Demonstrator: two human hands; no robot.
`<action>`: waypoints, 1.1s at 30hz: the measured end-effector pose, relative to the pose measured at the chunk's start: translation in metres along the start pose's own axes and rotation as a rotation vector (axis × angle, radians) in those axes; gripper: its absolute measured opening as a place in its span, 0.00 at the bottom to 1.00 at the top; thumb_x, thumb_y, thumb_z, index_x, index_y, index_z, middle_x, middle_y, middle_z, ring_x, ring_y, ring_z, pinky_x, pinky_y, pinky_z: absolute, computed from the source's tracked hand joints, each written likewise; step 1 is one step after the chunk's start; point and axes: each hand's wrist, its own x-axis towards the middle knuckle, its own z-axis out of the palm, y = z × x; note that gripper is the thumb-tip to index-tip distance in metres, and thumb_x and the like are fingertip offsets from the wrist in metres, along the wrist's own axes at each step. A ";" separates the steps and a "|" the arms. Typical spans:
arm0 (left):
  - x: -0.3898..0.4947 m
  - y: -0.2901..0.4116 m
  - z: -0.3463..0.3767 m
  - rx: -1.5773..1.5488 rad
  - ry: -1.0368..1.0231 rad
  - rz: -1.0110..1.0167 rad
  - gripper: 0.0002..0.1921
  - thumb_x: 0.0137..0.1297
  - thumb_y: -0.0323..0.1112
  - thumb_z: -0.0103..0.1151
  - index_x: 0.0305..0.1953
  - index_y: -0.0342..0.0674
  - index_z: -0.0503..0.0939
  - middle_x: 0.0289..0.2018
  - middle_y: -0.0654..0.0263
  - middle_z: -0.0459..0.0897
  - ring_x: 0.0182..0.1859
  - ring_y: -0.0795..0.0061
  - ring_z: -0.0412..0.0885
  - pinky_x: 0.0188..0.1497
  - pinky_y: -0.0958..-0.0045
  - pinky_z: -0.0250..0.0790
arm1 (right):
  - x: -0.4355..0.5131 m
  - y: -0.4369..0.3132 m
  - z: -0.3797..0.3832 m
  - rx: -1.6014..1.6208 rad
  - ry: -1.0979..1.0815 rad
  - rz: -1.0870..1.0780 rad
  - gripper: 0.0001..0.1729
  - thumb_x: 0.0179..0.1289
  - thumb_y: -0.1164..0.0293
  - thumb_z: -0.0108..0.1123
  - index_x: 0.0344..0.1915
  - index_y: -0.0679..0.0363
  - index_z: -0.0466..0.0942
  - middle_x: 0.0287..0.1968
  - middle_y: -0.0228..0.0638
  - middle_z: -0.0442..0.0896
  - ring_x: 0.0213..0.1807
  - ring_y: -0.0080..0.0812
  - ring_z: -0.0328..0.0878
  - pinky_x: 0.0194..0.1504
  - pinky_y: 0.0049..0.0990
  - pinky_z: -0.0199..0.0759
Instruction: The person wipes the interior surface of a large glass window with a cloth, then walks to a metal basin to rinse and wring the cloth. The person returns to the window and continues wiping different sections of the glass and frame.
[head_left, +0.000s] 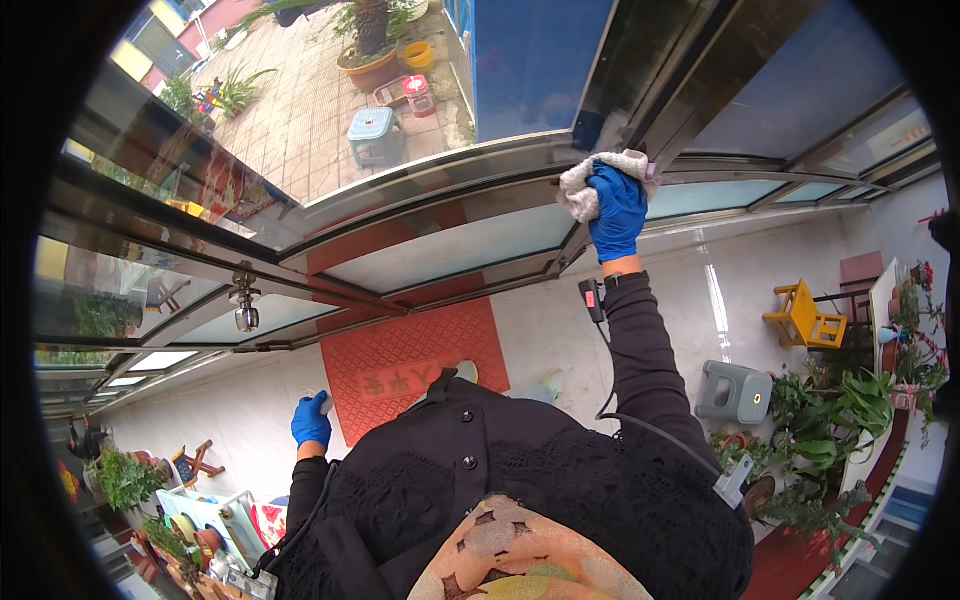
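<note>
My right hand (618, 208), in a blue glove, presses a bunched whitish cloth (581, 187) on the metal door frame (525, 174), at the lower corner of a glass pane. The arm is stretched up and forward. Low at my left side hangs my left hand (311, 421), also gloved in blue, with something small and pale at its fingers; what it is cannot be told. A door knob (246, 307) sticks out of the frame at the left. Through the glass a tiled yard shows.
A red doormat (420, 352) with writing lies on the pale floor before me. At the right stand a yellow chair (806, 315), a grey plastic stool (733, 392) and potted plants (825, 420). A folding stool (196, 461) and a light blue table (217, 517) are at the left.
</note>
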 end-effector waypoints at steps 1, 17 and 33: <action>0.000 0.002 0.000 0.015 0.017 0.022 0.16 0.64 0.31 0.55 0.51 0.56 0.83 0.46 0.57 0.81 0.46 0.53 0.81 0.46 0.59 0.74 | 0.004 -0.005 -0.005 0.054 0.039 0.038 0.12 0.52 0.72 0.65 0.40 0.55 0.79 0.48 0.35 0.83 0.51 0.40 0.79 0.56 0.35 0.71; 0.017 -0.015 0.012 -0.056 0.030 0.073 0.13 0.65 0.36 0.57 0.50 0.55 0.84 0.42 0.55 0.83 0.44 0.52 0.82 0.45 0.61 0.73 | 0.066 0.008 -0.002 0.120 0.419 0.251 0.10 0.59 0.65 0.62 0.36 0.59 0.77 0.42 0.43 0.80 0.44 0.43 0.77 0.46 0.37 0.70; 0.009 -0.069 0.004 -0.046 -0.026 0.004 0.14 0.65 0.34 0.56 0.50 0.57 0.83 0.45 0.55 0.82 0.45 0.51 0.81 0.45 0.58 0.74 | -0.043 -0.194 0.140 0.784 0.330 1.005 0.11 0.64 0.77 0.56 0.47 0.67 0.76 0.42 0.34 0.81 0.41 0.27 0.78 0.45 0.25 0.73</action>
